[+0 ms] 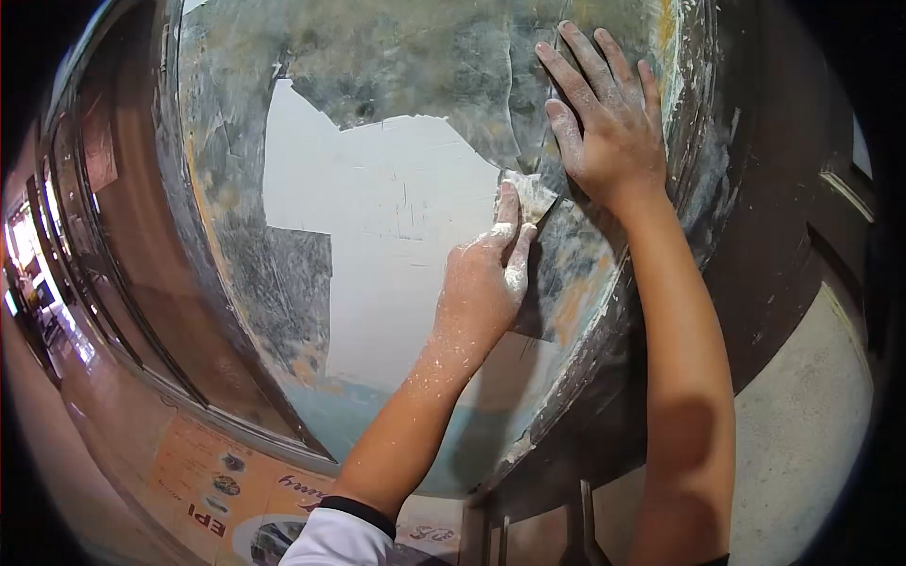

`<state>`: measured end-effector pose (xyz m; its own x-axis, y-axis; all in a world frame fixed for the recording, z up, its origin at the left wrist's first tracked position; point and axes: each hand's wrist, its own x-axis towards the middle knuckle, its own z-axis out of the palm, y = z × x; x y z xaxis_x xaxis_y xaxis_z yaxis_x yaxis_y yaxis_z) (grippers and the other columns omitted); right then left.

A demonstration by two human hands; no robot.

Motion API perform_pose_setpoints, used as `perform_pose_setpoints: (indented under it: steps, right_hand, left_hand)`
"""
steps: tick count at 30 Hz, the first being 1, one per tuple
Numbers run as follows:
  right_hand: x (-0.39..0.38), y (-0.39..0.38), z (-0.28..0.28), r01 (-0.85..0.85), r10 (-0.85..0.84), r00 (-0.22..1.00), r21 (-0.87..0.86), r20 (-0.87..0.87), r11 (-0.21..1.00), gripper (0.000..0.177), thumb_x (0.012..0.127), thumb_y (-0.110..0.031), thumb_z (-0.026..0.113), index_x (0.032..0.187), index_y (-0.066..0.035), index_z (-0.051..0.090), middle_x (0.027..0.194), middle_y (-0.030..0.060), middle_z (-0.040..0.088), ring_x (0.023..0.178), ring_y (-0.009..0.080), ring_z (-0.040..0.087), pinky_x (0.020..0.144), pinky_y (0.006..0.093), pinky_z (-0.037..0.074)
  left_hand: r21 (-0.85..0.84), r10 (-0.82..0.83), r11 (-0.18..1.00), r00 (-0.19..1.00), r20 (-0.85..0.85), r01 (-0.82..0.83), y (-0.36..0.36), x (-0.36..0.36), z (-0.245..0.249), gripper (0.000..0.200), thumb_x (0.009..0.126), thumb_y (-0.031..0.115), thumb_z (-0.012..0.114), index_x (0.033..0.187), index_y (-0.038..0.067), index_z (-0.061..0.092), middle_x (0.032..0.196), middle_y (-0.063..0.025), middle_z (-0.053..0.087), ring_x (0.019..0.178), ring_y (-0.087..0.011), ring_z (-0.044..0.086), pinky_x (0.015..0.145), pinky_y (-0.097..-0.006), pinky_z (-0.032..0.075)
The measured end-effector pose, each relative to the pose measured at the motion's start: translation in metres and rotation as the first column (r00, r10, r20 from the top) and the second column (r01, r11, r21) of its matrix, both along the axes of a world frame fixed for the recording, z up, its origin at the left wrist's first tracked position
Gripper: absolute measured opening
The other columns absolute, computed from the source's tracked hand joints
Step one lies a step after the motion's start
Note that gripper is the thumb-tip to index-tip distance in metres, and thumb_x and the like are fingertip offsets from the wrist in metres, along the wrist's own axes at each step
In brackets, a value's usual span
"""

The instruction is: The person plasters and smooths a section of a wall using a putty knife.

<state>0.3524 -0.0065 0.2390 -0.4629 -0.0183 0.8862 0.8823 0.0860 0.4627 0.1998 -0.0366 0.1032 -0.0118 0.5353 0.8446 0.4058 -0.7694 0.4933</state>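
My left hand [486,269], dusted with white powder, is closed around a small, flat scraper blade [530,198]. The blade is coated in white and its edge meets the upright panel at the right border of a smooth white patch [377,189]. Part of the blade is hidden behind my fingers. Higher and to the right, my right hand [609,132] lies flat with fingers spread on the mottled grey-green panel surface [415,57]. It holds nothing, and its fingers are powdery too. White flakes cling to my left forearm.
Rough, chipped edging [684,113] borders the panel on the right. Brown framing [142,236] runs down the left side. Below lies an orange printed sheet [203,472] with lettering. A bright opening [28,236] shows at far left, and a pale floor area [802,424] at lower right.
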Motion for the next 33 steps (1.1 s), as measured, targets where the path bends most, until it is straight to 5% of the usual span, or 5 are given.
perform_pose_setpoints:
  steps: [1,16,23,25,33]
  right_hand:
    - [0.000,-0.001,0.000,-0.010,0.010,1.000,-0.003,0.002,1.000,0.055,0.100,-0.033,0.057,0.154,-0.038,0.046,0.163,-0.0061,0.039,0.152,0.0244,0.033,0.126,0.0544,0.017]
    - [0.002,0.001,0.002,-0.033,0.033,0.999,0.005,0.015,0.999,0.055,0.099,-0.035,0.059,0.152,-0.038,0.047,0.163,-0.0061,0.041,0.152,0.0237,0.034,0.125,0.0539,0.017]
    - [0.003,0.004,0.002,-0.042,0.041,0.999,0.036,0.016,0.998,0.053,0.099,-0.033,0.059,0.151,-0.038,0.049,0.162,-0.0066,0.042,0.151,0.0239,0.036,0.125,0.0534,0.020]
    - [-0.006,-0.013,0.005,-0.058,0.057,0.998,-0.058,-0.009,0.997,0.055,0.087,-0.029,0.067,0.140,-0.019,0.059,0.154,0.0108,0.050,0.145,0.0370,0.041,0.119,0.0594,0.026]
    - [-0.008,-0.015,0.005,-0.012,0.012,1.000,-0.058,0.015,0.998,0.057,0.087,-0.020,0.061,0.144,-0.015,0.056,0.157,0.0123,0.046,0.147,0.0382,0.038,0.123,0.0565,0.023]
  left_hand:
    - [-0.174,-0.044,0.984,0.999,0.019,0.046,-0.011,-0.002,0.006,0.054,0.102,0.016,0.061,0.151,0.001,0.044,0.106,-0.0337,0.065,0.106,-0.0440,0.065,0.083,-0.0384,0.055]
    - [-0.178,-0.026,0.984,0.999,0.028,0.031,-0.013,0.002,0.020,0.048,0.101,0.011,0.062,0.146,-0.001,0.051,0.121,-0.0317,0.065,0.116,-0.0375,0.066,0.092,-0.0365,0.054]
    - [-0.151,0.011,0.988,0.999,0.051,-0.003,-0.018,0.006,-0.097,0.059,0.099,0.007,0.063,0.154,0.000,0.042,0.091,-0.0298,0.066,0.079,-0.0440,0.068,0.070,-0.0400,0.054]
    - [-0.194,0.013,0.981,1.000,0.015,-0.010,-0.023,0.006,-0.141,0.062,0.099,0.006,0.063,0.155,0.001,0.039,0.092,-0.0291,0.067,0.078,-0.0439,0.068,0.069,-0.0412,0.054]
    - [-0.322,-0.037,0.947,0.998,-0.052,0.018,-0.026,0.011,-0.219,0.063,0.102,0.023,0.059,0.159,0.014,0.035,0.093,-0.0259,0.068,0.080,-0.0489,0.065,0.071,-0.0564,0.053]
